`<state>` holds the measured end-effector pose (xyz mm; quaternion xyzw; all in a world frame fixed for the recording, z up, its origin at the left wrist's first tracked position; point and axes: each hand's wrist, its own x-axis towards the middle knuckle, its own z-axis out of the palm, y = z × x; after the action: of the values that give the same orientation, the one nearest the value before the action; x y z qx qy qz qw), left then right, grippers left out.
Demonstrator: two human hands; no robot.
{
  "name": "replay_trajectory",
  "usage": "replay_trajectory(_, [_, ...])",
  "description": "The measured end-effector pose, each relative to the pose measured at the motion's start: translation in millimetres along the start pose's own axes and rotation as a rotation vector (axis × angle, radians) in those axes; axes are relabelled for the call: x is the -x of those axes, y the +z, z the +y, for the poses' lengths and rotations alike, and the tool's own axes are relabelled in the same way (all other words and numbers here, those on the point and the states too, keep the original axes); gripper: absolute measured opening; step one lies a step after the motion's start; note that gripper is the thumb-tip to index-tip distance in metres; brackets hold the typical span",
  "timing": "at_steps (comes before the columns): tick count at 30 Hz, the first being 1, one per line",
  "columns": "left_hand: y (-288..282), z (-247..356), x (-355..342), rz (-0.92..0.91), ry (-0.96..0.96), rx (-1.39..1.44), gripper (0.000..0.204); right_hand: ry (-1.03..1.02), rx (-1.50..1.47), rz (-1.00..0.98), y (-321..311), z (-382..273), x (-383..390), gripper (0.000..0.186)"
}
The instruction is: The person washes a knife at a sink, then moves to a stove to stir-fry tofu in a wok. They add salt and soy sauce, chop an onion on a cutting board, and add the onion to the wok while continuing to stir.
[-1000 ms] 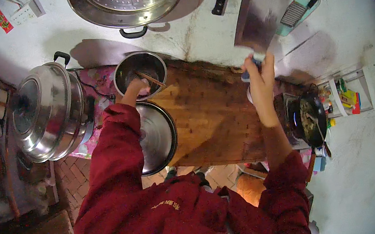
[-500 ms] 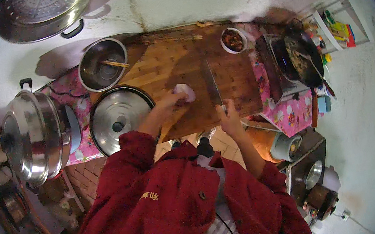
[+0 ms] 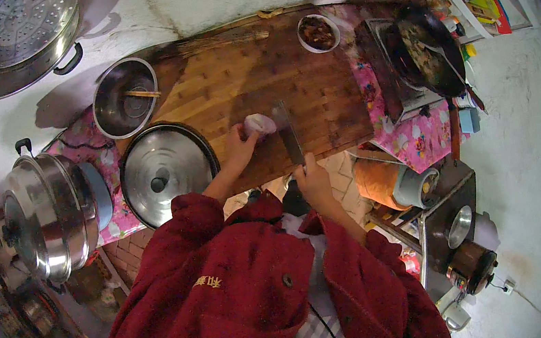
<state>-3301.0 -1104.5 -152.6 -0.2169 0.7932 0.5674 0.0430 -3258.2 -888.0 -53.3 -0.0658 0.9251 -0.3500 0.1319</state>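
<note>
My left hand is closed on a purple onion over the wooden cutting board. A pale face of the onion is turned toward the right. My right hand grips the handle of a kitchen knife near the board's front edge. The blade points away from me and stands just right of the onion, with a small gap between them.
Left of the board are a round metal lid, a steel bowl with chopsticks and a large steamer pot. A small bowl of dark food stands at the far right, beside a wok on a stove.
The knife has moved left, closer to the onion. The onion has turned in my left hand, so more of its pale face shows. The whole view has shifted somewhat.
</note>
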Motion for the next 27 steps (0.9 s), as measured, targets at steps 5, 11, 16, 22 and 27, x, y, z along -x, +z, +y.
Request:
replay_trajectory(5, [-19.9, 26.3, 13.1, -0.075, 0.329, -0.319, 0.045, 0.049, 0.095, -0.083, -10.7, -20.2, -8.6, 0.026])
replay_trajectory(11, [-33.6, 54.8, 28.8, -0.248, 0.686, -0.596, 0.051, 0.055, 0.276, -0.256, -24.9, -44.3, -11.8, 0.02])
replay_trajectory(16, [-28.4, 38.4, 9.9, -0.289, 0.71, -0.601, 0.049, 0.006, 0.362, -0.304, -19.0, -42.6, -11.7, 0.019])
replay_trajectory(22, [-31.6, 52.6, 10.9, -0.28, 0.638, -0.591, 0.049, -0.007, 0.356, -0.29, -17.1, -43.0, -9.6, 0.017])
replay_trajectory(27, [-28.6, 52.5, 11.1, -0.272, 0.59, -0.608, 0.052, 0.05, 0.24, -0.241, -6.6, -39.8, -5.3, 0.018])
